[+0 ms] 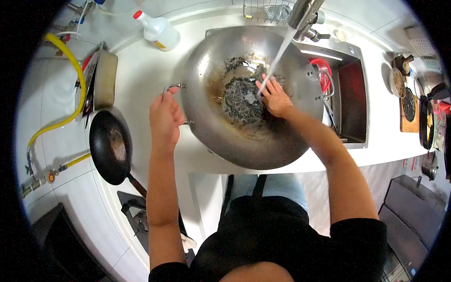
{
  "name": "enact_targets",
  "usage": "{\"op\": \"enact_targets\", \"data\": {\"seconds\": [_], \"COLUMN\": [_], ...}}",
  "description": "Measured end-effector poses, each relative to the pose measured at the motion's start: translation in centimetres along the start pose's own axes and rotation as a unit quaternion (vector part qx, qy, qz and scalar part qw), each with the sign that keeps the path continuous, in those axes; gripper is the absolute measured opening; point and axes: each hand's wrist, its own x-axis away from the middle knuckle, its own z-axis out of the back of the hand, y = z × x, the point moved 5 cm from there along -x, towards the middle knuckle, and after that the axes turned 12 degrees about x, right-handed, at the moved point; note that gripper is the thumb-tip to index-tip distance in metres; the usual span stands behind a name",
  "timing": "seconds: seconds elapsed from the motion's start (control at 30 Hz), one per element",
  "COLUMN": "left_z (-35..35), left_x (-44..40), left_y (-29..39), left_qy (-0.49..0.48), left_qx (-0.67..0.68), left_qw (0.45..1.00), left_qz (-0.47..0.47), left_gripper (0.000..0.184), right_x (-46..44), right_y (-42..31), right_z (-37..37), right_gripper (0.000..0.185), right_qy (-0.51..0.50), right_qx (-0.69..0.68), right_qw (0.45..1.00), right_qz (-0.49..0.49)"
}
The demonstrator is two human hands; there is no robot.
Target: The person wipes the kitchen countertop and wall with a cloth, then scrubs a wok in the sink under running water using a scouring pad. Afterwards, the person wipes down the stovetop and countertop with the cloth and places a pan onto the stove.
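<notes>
A large steel wok [202, 70] stands on the counter and overlaps the sink. My left hand [167, 115] is closed round the wok's left loop handle [174, 86]. Inside the wok, my right hand [276, 97] lies with its fingers stretched out and apart, close to the falling water [278, 58]. Dark, foamy water [246, 101] covers the wok's bottom, and brown and black stains mark the wall around it. From above, the tap [303, 14] pours a stream just beside my right fingers. What lies under that palm is hidden.
A white bottle with a red cap [159, 34] stands behind the wok. At left are a black frying pan [110, 148] and a yellow hose [77, 70]. The sink [352, 94] holds a red basket [322, 70]. Farther right lies a wooden board [409, 120].
</notes>
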Motion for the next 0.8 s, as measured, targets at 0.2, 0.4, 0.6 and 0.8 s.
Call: {"op": "enact_targets", "data": {"seconds": [0.2,0.4,0.6,0.8], "left_z": [-0.5,-0.8,-0.9,-0.7], "left_x": [0.4,0.5,0.7,0.8], "left_y": [0.2,0.2,0.1,0.2], "left_qy": [0.011,0.02,-0.004,-0.007], "left_qx": [-0.015,-0.039,-0.009,-0.023], "left_qw": [1.0,0.999,0.999,0.999], "left_qz": [0.0,-0.03,-0.033,-0.027], "left_gripper": [0.024,0.023,0.023,0.02], "right_x": [-1.8,-9.1,-13.0,-3.1], "right_y": [-8.1,-11.6,-0.7,6.3], "right_z": [4.1,11.7,8.5,1.8], "right_gripper": [0.061,0.057,0.055,0.055], "right_qy": [0.04,0.312,0.136,0.125], "right_qx": [-0.143,-0.33,0.077,0.033], "right_qw": [0.989,0.891,0.954,0.972], "right_qz": [0.018,0.025,-0.255,-0.197]}}
